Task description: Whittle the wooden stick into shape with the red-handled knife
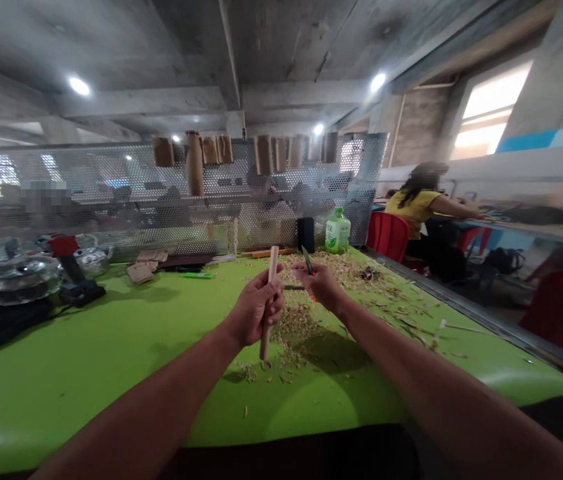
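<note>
My left hand (257, 308) is wrapped round a pale wooden stick (265, 343), which stands nearly upright above the green table (126, 360). Just to the right, my right hand (322, 285) is closed round a knife (307, 259) with a dark blade pointing up and a little left. Blade and stick are apart. Below and between the hands lies a heap of wood shavings (297, 320), with more spread behind and to the right. The knife's handle is mostly hidden in my fingers.
At the back stand a green bottle (338, 232) and a black case (306, 235) before a perforated metal screen (136, 200). A red and black power drill (74, 270) and glass pots (18, 273) are at left. A person in yellow (414, 207) sits at right.
</note>
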### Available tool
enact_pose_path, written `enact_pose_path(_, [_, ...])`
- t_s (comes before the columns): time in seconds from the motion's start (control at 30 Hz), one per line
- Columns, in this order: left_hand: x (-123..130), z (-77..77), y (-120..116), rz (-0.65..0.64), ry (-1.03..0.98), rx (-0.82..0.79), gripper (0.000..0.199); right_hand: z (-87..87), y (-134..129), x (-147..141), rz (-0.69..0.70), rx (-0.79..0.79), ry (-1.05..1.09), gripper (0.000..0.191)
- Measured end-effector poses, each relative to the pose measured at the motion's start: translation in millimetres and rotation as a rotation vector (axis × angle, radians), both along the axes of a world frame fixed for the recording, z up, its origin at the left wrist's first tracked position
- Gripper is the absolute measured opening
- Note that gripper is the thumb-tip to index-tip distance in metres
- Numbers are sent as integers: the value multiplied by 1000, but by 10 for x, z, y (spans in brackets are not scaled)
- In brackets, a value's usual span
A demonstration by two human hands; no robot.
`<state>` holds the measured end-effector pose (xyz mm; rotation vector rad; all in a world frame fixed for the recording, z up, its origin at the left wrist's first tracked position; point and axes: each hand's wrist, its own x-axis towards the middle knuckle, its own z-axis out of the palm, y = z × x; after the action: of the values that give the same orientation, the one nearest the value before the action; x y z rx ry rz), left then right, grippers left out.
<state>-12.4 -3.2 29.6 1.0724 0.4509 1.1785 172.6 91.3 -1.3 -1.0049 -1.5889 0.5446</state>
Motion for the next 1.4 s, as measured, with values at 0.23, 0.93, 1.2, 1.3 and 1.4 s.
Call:
enact_pose_path(0.23, [2,-44,-29,-73,19,40,46,15,2,-4,30,44,-21,39])
enact_pose_path(0.93, [80,-165,34,-98,413,44,23,134,-149,-130,403,-243,431,43])
enact_pose_path(1.2, [67,-115,51,-20,347,-15,12,206,-158,-35,-349,-60,-442,26])
enact_pose_path(1.3, [55,-127,89,19,368,-19,13,239,-291,-131,-413,-34,-836,31])
enact_pose_path(1.4, [63,-127,96,55,395,-15,13,242,-372,-232,-402,-60,-1004,34])
